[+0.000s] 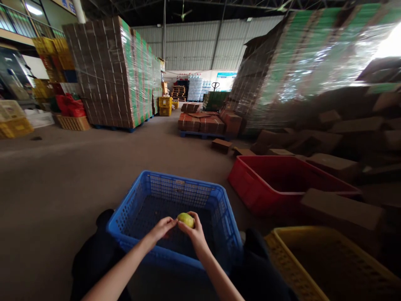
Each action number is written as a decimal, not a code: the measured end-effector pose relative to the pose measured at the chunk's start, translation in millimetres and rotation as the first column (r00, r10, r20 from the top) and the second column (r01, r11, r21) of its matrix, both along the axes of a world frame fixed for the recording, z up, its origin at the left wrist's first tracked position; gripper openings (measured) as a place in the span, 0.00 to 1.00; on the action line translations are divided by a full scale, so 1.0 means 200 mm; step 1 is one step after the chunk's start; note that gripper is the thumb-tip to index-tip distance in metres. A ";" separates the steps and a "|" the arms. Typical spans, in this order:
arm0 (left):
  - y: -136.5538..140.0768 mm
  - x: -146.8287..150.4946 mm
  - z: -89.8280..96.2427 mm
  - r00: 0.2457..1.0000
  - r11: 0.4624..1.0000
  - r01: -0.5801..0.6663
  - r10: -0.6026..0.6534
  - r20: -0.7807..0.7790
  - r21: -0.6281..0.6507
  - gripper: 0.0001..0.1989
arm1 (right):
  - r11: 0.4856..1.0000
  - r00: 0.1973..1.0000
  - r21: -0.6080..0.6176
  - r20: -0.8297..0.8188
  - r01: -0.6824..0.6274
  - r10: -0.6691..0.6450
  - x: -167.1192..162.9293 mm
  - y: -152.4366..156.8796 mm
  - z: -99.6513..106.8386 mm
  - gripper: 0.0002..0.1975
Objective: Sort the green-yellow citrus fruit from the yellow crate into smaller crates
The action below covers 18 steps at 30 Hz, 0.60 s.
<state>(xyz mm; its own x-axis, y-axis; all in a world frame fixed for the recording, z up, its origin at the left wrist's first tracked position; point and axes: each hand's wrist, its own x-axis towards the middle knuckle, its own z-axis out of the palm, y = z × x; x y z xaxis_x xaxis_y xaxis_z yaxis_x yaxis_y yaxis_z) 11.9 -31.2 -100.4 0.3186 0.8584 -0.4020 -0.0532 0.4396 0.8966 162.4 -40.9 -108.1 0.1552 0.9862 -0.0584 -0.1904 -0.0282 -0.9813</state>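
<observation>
My right hand (196, 233) is wrapped round a yellow-green fruit (186, 220), with the thumb in front and the fingers behind. At the fruit's left end is my left hand (163, 228), its thumb and fingertips pinched together. Whatever lies between those fingertips is too small to make out. Both hands are over a blue plastic crate (230, 221) with perforated walls, which stands on the floor between my legs. Its bottom is dark, with a few small specks on it.
At the right stand a red plastic bin (250, 194) and a yellow crate (291, 255). Loose cardboard boxes (341, 209) lie around them. Farther off are flat cartons on a blue pallet (203, 134) and tall wrapped stacks of boxes (103, 75) on both sides.
</observation>
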 end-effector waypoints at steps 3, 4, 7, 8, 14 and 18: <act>-0.03 0.01 0.00 0.984 0.991 0.100 -0.086 0.159 -0.085 0.34 | 0.998 0.999 0.043 0.027 -0.047 0.046 0.01 -0.01 0.04 0.29; -0.03 0.01 0.01 0.976 0.993 0.087 -0.068 0.206 -0.083 0.33 | 0.997 0.998 0.052 0.037 -0.060 0.058 0.02 -0.01 0.05 0.29; -0.05 0.02 0.02 0.963 0.999 -0.012 0.025 0.269 -0.047 0.30 | 0.992 0.992 0.089 0.095 -0.094 0.086 0.03 -0.02 0.08 0.27; -0.05 0.02 0.02 0.961 0.999 -0.029 0.037 0.274 -0.034 0.29 | 0.988 0.987 0.095 0.119 -0.121 0.109 0.03 -0.02 0.09 0.27; -0.05 -0.01 0.02 0.961 0.999 0.020 -0.029 0.277 0.036 0.26 | 0.976 0.967 0.070 0.168 -0.206 0.192 0.04 -0.02 0.10 0.26; -0.02 -0.01 0.02 0.979 0.999 0.022 -0.028 0.200 0.030 0.25 | 0.980 0.954 0.117 0.272 -0.163 0.126 0.06 -0.01 0.08 0.24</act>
<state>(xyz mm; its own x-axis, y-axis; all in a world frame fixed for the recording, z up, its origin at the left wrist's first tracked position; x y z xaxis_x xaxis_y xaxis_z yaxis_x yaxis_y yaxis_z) 9.9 -35.3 -95.7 0.4118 0.8591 -0.3040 -0.2220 0.4182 0.8808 173.7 -43.4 -91.2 0.0025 0.9948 0.1015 0.0705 0.1010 -0.9924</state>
